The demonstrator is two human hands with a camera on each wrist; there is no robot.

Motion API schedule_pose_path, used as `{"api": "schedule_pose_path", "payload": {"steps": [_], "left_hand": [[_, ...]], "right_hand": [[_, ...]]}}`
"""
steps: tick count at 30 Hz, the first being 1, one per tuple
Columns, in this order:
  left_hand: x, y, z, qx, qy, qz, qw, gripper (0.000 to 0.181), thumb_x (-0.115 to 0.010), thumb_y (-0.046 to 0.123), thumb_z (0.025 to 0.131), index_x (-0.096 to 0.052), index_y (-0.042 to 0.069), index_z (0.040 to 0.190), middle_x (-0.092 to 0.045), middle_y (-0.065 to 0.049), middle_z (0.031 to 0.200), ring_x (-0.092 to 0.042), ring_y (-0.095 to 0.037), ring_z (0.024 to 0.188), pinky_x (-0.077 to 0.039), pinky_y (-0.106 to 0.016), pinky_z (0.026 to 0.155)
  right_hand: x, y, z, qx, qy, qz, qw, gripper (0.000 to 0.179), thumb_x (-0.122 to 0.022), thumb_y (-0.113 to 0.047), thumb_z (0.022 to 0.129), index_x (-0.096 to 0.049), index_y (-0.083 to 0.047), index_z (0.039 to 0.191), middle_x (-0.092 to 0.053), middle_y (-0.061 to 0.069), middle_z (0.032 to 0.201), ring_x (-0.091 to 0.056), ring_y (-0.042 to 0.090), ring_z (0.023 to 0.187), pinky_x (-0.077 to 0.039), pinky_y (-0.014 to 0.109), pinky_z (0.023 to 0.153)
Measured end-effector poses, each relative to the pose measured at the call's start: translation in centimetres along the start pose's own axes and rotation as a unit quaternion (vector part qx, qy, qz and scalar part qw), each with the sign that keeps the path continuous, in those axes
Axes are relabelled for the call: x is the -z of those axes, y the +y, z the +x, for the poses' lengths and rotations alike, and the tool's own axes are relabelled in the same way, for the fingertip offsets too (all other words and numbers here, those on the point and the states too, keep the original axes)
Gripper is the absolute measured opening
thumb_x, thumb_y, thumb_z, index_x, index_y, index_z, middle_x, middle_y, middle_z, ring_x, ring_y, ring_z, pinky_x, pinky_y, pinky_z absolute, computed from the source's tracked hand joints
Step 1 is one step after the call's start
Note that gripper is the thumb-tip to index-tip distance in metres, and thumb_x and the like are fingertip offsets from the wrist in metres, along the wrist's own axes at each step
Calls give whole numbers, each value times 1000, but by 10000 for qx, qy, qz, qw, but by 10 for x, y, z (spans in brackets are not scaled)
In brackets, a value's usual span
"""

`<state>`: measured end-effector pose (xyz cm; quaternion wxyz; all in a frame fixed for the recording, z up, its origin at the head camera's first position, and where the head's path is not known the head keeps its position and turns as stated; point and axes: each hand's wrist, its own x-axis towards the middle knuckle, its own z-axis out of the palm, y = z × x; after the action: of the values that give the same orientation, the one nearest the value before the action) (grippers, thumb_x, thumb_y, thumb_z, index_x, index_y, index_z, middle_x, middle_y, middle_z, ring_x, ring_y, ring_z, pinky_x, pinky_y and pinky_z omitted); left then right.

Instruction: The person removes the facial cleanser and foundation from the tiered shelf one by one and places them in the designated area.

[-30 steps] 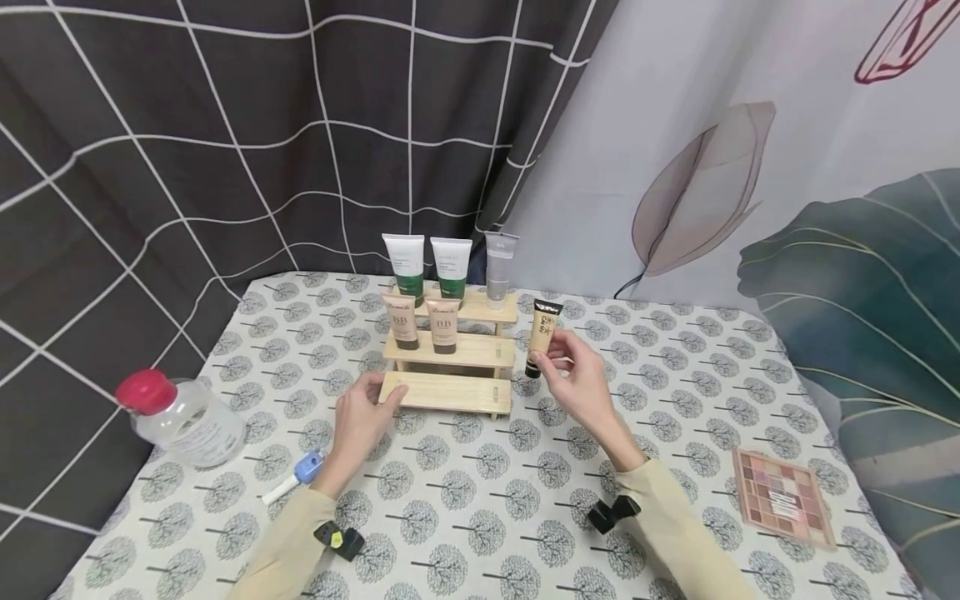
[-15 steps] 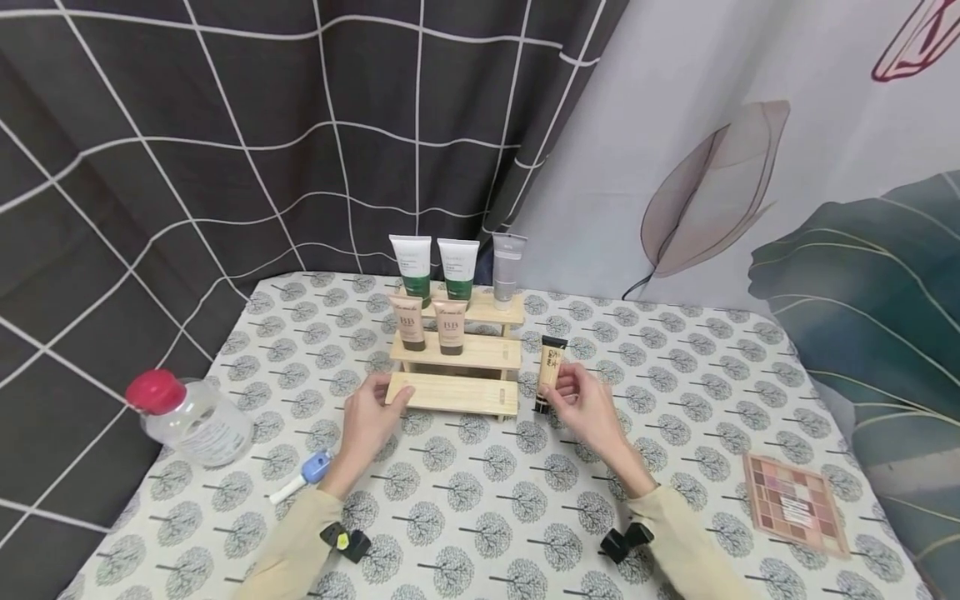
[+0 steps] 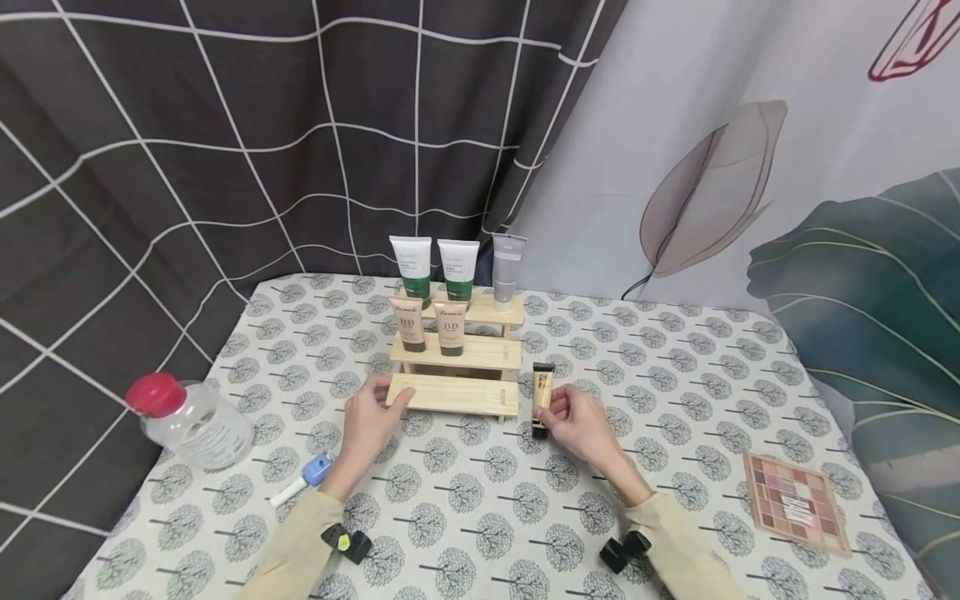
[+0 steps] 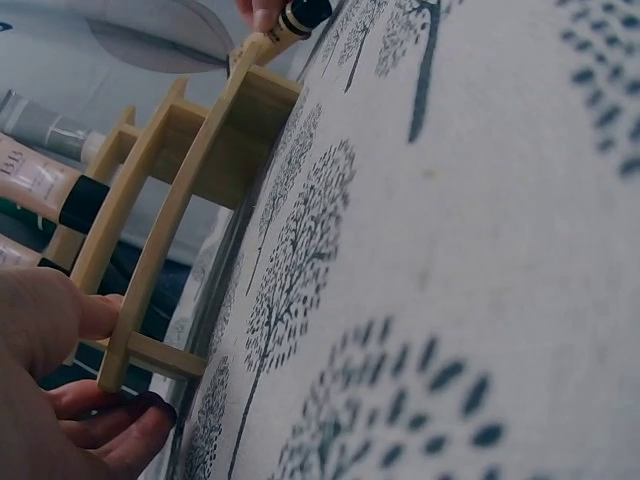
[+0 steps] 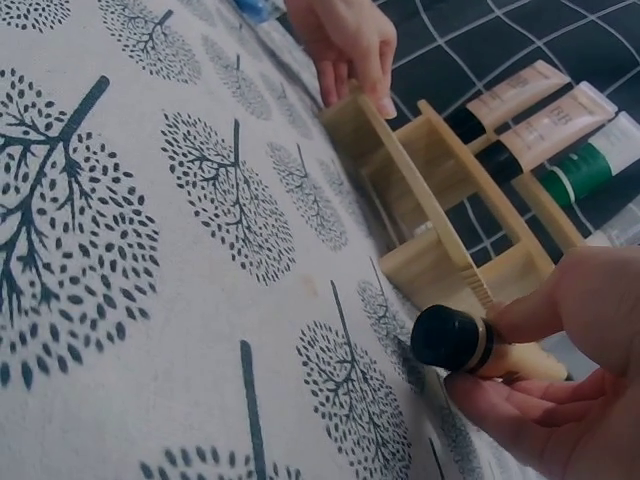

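A three-step wooden display rack point(image 3: 453, 394) stands at the table's middle. My left hand point(image 3: 368, 418) grips the left end of its lowest step, thumb on top and fingers beneath. In my right hand point(image 3: 583, 425), a small gold tube with a black cap point(image 3: 542, 385) is pinched between thumb and fingers, cap down, just right of the lowest step. Its black cap point(image 5: 445, 338) shows close over the tablecloth in the right wrist view. Two pink BB cream tubes point(image 3: 450, 327) stand on the middle step. Two white-and-green tubes point(image 3: 458, 260) and a grey tube point(image 3: 507, 271) fill the top step.
A clear bottle with a red cap point(image 3: 198, 425) is at the left, and a blue-and-white stick-like item point(image 3: 303, 477) lies near my left forearm. An eyeshadow palette point(image 3: 797, 504) lies at the right. A dark grid curtain point(image 3: 262, 100) hangs behind the table.
My right hand has brought the gold tube down and toward the front, from beside the middle step to beside the lowest step. The left hand keeps its grip on the rack.
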<state>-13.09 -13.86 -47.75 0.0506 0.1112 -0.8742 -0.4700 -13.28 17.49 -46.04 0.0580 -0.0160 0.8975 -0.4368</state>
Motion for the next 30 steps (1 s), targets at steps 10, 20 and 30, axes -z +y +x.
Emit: {"api": "schedule_pose_path", "payload": {"steps": [10,20,30], "left_hand": [[0,-1,0,-34,23,24,10000,50,-76,26,91,-58,-5,127,-70,-29,113,-72,-36,95,-63,-44,83],[0,0,0,65,3,-25,10000,52,-77,27,90,-58,-4,128,-70,-29,115,-72,-36,96,-64,-43,83],[0,-3,1,9,21,-33,10000,53,-76,27,91,-58,-4,129,-70,-28,113,-73,-35,93,-64,-41,80]], "right_hand": [[0,-1,4,-448,-254,-471,9976,28,-78,-19,87,-65,2,99,-70,9,82,-63,17,69,-58,27,63],[5,-4,3,-455,-351,-874,9945,32,-78,-25,87,-67,3,99,-67,7,78,-59,16,64,-52,25,56],[17,-10,4,-49,-168,-1053,9943,32,-78,-20,88,-66,5,106,-69,8,81,-61,15,65,-54,24,56]]}}
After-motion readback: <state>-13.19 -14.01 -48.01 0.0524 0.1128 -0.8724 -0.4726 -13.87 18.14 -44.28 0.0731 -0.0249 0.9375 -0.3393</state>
